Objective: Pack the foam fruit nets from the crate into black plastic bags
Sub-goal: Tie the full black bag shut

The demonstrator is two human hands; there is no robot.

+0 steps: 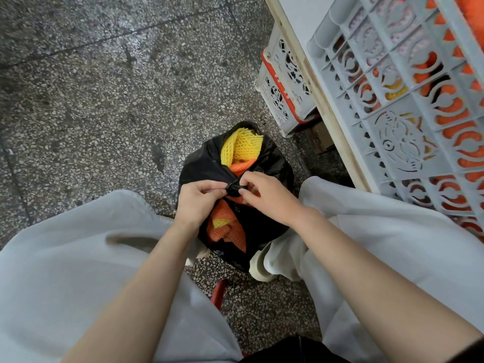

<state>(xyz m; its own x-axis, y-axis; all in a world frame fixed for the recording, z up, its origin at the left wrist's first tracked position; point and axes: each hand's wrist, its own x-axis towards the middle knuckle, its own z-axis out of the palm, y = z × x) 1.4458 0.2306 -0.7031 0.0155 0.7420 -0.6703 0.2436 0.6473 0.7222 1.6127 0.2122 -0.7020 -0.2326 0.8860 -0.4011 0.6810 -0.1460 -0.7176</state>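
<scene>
Pinching the twisted top of the shiny black plastic bag (207, 163) with left hand (199, 199) and right hand (269, 197). Inside the bag, soft yellow foam net (242, 146) and orange foam nets (227, 231). Right of the bag, grey plastic crate with holes (408, 142).

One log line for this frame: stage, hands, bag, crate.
stage: knotting; black plastic bag: yellow, orange foam fruit nets poking out; left hand: pinches knot; right hand: pinches knot; grey plastic crate: orange nets inside

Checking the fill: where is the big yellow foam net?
Head view, centre: the big yellow foam net sticks out of the black bag, just beyond the left hand and right hand pinching its neck.
</scene>
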